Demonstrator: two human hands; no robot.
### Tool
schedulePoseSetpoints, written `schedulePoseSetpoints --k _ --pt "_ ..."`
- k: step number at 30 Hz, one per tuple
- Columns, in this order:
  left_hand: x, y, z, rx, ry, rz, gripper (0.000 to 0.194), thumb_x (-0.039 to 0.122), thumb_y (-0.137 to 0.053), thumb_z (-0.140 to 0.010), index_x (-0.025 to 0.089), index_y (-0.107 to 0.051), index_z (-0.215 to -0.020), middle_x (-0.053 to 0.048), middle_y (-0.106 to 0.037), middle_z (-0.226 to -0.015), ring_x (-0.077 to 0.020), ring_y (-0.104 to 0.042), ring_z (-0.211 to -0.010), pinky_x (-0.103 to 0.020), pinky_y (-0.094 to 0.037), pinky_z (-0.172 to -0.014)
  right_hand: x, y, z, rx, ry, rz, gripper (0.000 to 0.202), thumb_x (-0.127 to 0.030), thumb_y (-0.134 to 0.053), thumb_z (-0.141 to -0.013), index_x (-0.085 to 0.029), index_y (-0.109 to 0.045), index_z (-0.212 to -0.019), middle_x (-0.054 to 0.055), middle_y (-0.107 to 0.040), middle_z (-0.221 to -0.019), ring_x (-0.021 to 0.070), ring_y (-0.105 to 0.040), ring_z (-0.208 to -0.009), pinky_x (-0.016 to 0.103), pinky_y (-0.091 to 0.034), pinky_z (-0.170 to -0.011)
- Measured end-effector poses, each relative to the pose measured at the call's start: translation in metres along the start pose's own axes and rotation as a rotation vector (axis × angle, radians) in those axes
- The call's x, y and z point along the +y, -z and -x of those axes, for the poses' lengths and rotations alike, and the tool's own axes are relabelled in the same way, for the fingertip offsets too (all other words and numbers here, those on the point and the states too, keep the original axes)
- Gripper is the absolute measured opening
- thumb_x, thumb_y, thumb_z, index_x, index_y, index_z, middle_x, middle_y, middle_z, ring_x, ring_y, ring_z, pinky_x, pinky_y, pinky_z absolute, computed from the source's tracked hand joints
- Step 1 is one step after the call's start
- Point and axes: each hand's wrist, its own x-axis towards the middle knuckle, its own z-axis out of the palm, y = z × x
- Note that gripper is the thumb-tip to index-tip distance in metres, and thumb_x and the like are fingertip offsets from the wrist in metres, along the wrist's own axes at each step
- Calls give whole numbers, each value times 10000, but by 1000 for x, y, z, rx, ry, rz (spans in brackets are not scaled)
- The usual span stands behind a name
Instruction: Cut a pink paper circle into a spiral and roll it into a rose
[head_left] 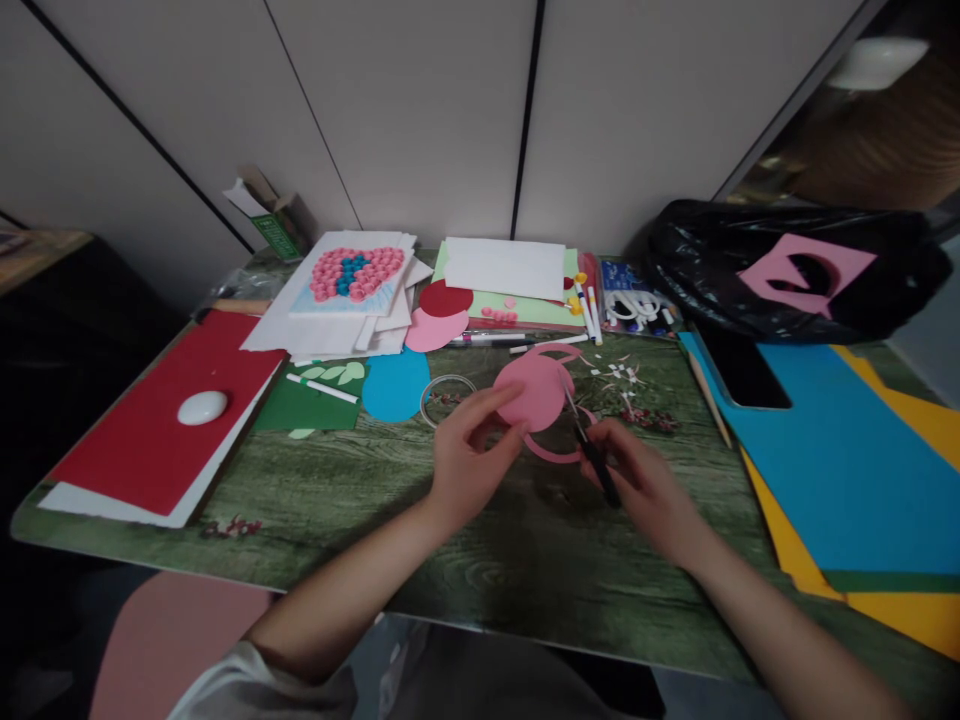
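My left hand (474, 447) pinches a pink paper circle (534, 394) by its left edge, above the table. In my right hand (637, 480) is a pair of scissors (596, 462) with dark handles, its blades at the circle's right edge. A curved pink paper strip (555, 453) loops below and around the circle; whether it is still joined to the circle I cannot tell. Left of the circle lies a roll of clear tape (448, 398), partly behind my left hand. A blue paper circle (395, 385) rests beside the tape.
Red paper (157, 410) with a white oval object (202, 407) on it lies at left. Behind are a picture with pink and blue paper rolls (356, 275), and markers (588, 308). A phone (742, 368) rests on blue paper (847, 450), before a black bag (697, 260).
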Motion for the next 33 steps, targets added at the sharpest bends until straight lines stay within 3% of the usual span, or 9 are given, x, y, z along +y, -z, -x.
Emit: schedulePoseSetpoints --k 10,26,33 --pt "2 2 -3 62 1 0 223 132 -666 -735 225 -709 -934 -40 -720 -877 -135 -657 -785 -247 -555 -665 3 3 2 -15 -4 -4 44 -183 -463 -851 -223 -465 -834 -18 -496 -708 130 -455 -644 256 -355 -585" --pt "-2 2 -1 112 9 23 323 176 -679 -733 235 -669 -1050 -62 -687 -1047 -166 -639 -935 -276 -556 -753 2 3 1 -43 1 19 52 -187 -454 -856 -218 -466 -816 -16 -510 -694 130 -464 -633 254 -359 -573" --pt "-1 1 0 100 26 22 343 148 -679 -721 238 -669 -1053 -55 -684 -1034 -147 -639 -853 -257 -556 -692 2 2 1 -32 -27 -15 53 -210 -480 -853 -222 -468 -803 -19 -505 -689 128 -464 -632 251 -361 -576"
